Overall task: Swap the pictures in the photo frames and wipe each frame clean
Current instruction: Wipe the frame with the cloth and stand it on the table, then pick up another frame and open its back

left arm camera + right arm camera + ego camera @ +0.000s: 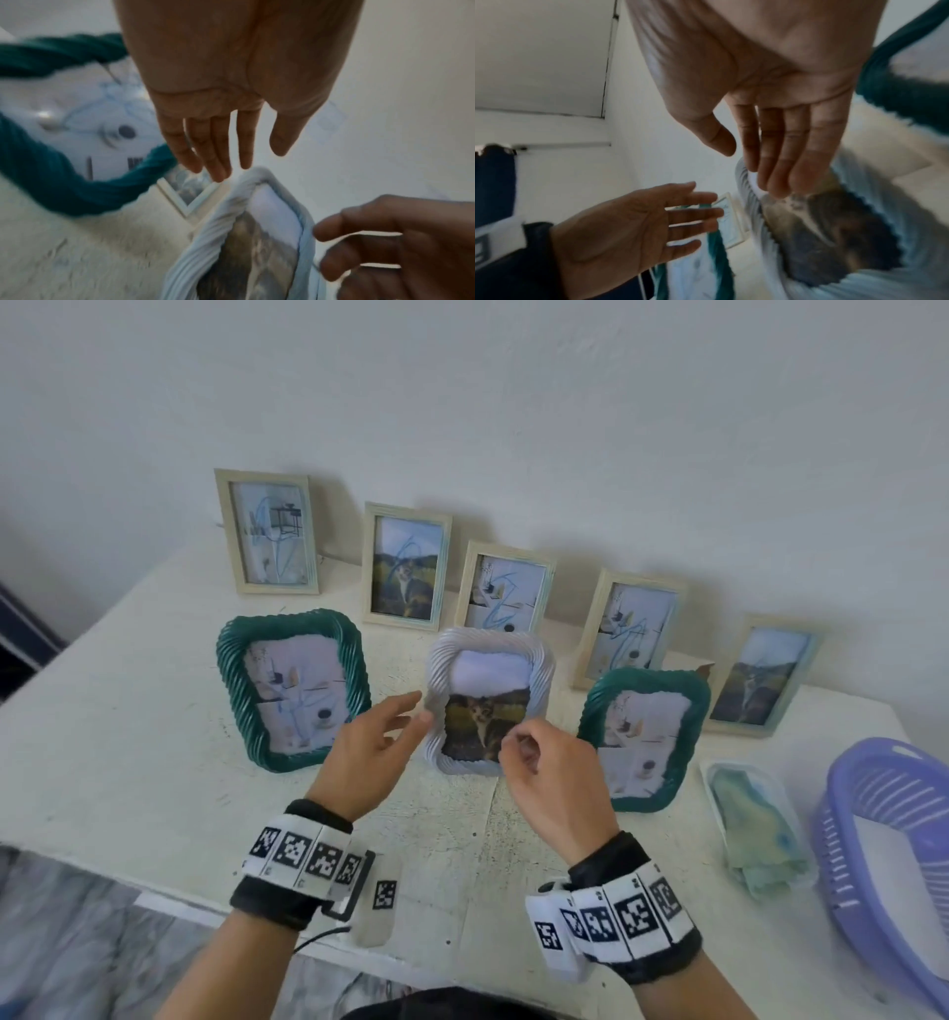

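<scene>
A white twisted-rim photo frame (542, 670) stands at the table's middle and holds a cat picture (485, 726). My left hand (418, 708) is at its left edge with the fingers straight and spread, holding nothing. The left wrist view shows the left hand (257, 158) just short of the white frame's (231, 205) top corner; I cannot tell whether it touches. My right hand (516, 744) hovers in front of the frame's lower right, fingers relaxed and empty. In the right wrist view the right hand (752, 170) reaches over the cat picture (834, 233).
Two green twisted frames (292, 690) (644, 737) flank the white one. Several beige frames (267, 531) with blue scribbles on the glass stand along the wall. At the right lie a green cloth (755, 829) in a clear tray and a purple basket (893, 855).
</scene>
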Action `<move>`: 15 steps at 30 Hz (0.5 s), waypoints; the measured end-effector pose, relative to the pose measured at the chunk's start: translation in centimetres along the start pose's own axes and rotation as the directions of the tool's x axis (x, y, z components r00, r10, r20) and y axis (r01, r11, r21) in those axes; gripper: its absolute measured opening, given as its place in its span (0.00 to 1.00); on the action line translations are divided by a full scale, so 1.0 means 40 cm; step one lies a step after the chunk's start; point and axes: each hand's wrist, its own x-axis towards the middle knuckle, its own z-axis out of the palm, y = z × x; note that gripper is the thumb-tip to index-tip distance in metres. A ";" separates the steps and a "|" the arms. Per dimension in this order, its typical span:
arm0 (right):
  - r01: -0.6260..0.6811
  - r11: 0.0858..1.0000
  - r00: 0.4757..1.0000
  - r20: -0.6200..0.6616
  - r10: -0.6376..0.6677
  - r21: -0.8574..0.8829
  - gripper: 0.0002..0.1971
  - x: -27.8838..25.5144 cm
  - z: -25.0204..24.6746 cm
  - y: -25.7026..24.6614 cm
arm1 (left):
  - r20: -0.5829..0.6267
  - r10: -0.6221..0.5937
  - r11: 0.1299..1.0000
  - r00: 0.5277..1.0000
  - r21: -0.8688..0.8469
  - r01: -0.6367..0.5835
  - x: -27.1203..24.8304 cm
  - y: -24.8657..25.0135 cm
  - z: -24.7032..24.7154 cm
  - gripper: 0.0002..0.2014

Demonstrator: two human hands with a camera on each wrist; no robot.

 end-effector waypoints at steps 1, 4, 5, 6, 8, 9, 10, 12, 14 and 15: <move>0.043 0.998 0.998 0.034 -0.044 0.048 0.07 0.004 0.005 -0.016 | -0.051 0.061 0.998 0.997 0.022 -0.060 -0.022 0.009 -0.021 0.20; 0.116 0.967 0.979 0.135 -0.150 0.229 0.11 0.029 0.033 -0.075 | -0.335 0.157 0.987 0.929 0.020 -0.160 -0.063 0.015 -0.087 0.13; 0.114 0.958 0.972 0.168 -0.162 0.263 0.15 0.044 0.050 -0.093 | -0.448 0.164 0.986 0.879 0.051 -0.158 -0.065 0.002 -0.108 0.13; 0.101 0.952 0.964 0.207 -0.165 0.288 0.19 0.061 0.072 -0.110 | -0.553 0.153 0.988 0.819 0.083 -0.129 -0.063 -0.014 -0.127 0.15; 0.066 0.945 0.940 0.299 -0.167 0.322 0.27 0.099 0.127 -0.138 | -0.685 0.064 0.997 0.726 0.077 -0.016 -0.055 -0.051 -0.155 0.21; 0.054 0.946 0.924 0.342 -0.168 0.319 0.30 0.118 0.154 -0.151 | -0.696 -0.015 0.998 0.718 0.039 0.058 -0.051 -0.067 -0.164 0.25; 0.042 0.953 0.908 0.387 -0.162 0.299 0.32 0.137 0.179 -0.163 | -0.672 -0.113 0.990 0.732 -0.015 0.139 -0.047 -0.082 -0.171 0.29; -0.013 0.962 0.874 0.470 -0.122 0.274 0.32 0.165 0.215 -0.187 | -0.577 -0.290 0.956 0.763 -0.147 0.253 -0.041 -0.110 -0.179 0.35; -0.059 0.949 0.856 0.505 -0.111 0.309 0.25 0.174 0.237 -0.202 | -0.509 -0.358 0.933 0.783 -0.228 0.279 -0.048 -0.113 -0.187 0.39; -0.075 0.939 0.865 0.491 -0.106 0.335 0.21 0.172 0.243 -0.205 | -0.496 -0.353 0.935 0.793 -0.222 0.277 -0.058 -0.104 -0.191 0.39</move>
